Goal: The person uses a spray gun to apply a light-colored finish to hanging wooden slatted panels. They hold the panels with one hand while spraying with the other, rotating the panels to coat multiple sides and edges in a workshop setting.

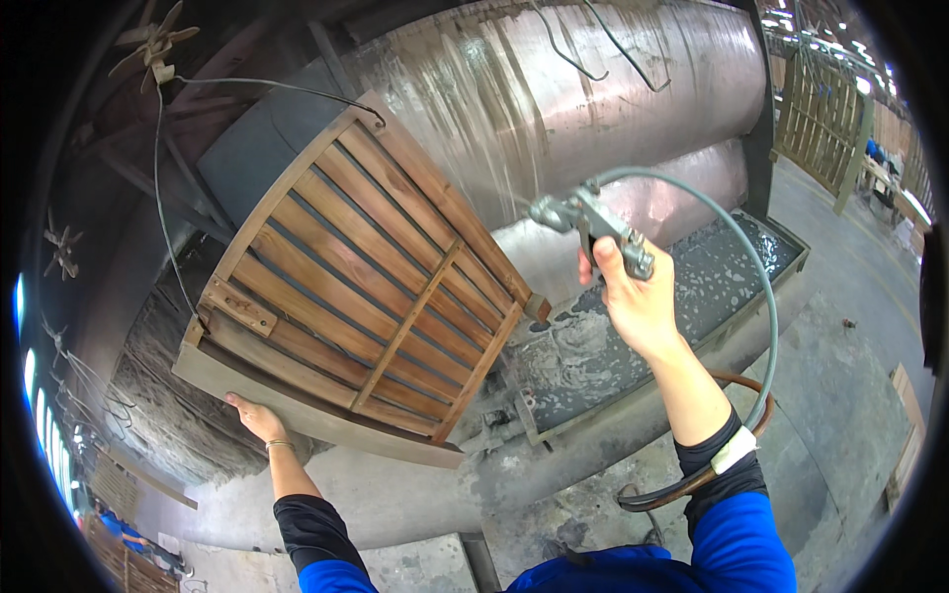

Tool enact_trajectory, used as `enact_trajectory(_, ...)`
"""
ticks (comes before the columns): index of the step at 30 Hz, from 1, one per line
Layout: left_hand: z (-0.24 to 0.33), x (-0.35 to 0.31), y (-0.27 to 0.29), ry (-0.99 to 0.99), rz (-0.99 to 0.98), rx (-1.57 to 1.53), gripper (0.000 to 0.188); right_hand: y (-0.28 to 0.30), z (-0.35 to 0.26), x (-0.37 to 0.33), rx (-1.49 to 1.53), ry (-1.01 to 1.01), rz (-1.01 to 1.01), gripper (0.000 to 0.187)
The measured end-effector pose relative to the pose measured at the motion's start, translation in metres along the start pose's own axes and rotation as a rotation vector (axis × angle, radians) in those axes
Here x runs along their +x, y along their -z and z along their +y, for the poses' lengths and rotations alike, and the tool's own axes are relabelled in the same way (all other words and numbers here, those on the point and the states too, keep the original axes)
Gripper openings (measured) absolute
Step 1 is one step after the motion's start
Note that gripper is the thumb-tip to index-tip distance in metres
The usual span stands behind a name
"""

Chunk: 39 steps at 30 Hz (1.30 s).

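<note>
A slatted wooden panel with a frame hangs tilted at the left centre, on wire hooks at its upper corner and left side. My left hand grips its lower rail, thumb on the front face and the other fingers mostly hidden behind. In my right hand is a metal spray gun, held apart from the panel with its nozzle toward the panel's right side. Faint mist shows by the nozzle. A grey-green hose loops from the gun down past my right forearm.
Behind the panel stands a large stained metal drum-shaped surface. Below it a trough holds foamy dark liquid. Wire hooks dangle above. A slatted wooden piece stands at the far right. Another person is at the lower left.
</note>
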<state>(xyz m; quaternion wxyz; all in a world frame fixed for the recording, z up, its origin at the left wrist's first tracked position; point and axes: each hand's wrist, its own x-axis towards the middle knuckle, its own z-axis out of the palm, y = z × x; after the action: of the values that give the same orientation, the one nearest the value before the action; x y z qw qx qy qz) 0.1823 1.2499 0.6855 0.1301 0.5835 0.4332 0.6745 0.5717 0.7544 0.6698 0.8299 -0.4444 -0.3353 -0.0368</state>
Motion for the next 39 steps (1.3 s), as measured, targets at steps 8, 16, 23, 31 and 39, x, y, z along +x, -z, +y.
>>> enact_trajectory(8, 0.002, 0.004, 0.004, 0.098, -0.045, 0.001, 0.107, 0.063, 0.081, -0.062, -0.239, -0.191, 0.092, 0.051)
enact_trajectory(16, -0.011, 0.017, 0.0, 0.066, -0.025, -0.019, 0.109, 0.111, 0.132, -0.129, -0.349, -0.416, 0.213, 0.055)
enact_trajectory(23, -0.026, 0.034, -0.004, 0.061, -0.059, -0.021, 0.108, 0.111, 0.122, -0.182, -0.519, -0.474, 0.156, 0.054)
enact_trajectory(31, -0.04, 0.046, -0.009, 0.058, -0.049, 0.018, 0.105, 0.047, 0.082, -0.196, -0.388, -0.105, -0.005, 0.073)
enact_trajectory(39, -0.03, 0.04, -0.008, 0.044, -0.037, -0.009, 0.105, 0.033, 0.114, -0.171, -0.502, -0.33, 0.029, 0.059)
